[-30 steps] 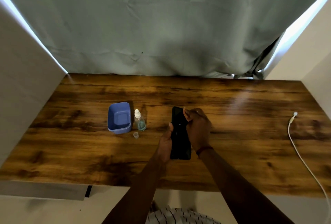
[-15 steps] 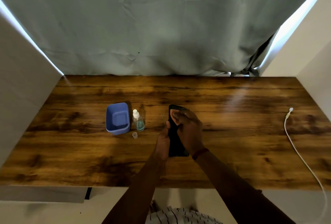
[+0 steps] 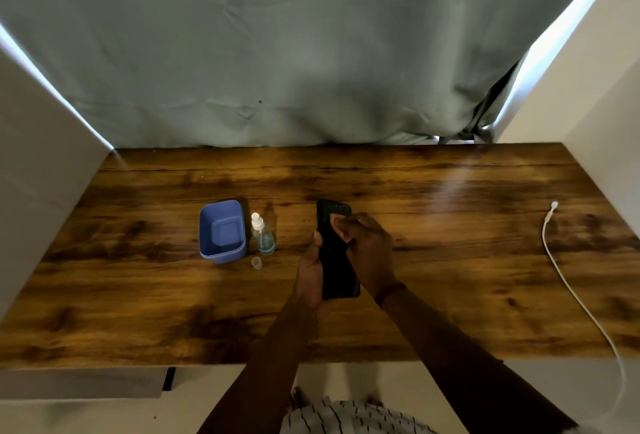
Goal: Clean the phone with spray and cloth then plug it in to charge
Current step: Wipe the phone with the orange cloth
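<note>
Wooden table [image 3: 450, 260], phone held above its middle.
Blue tub [image 3: 221, 231], spray bottle [image 3: 263, 237] and cap [image 3: 256, 262] sit left; the left hand [image 3: 310, 270] grips the phone [image 3: 337, 267]; the right hand [image 3: 367, 250] curls over its far end, whether pinching a cloth I cannot tell; a white cable [image 3: 568, 281] lies right.

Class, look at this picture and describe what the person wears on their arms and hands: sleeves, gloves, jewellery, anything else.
Both arms are bare, with no sleeves in view. Neither the left hand nor the right hand wears a glove. A thin dark reddish band circles the right wrist; no band shows on the left wrist. No rings can be made out.
</note>
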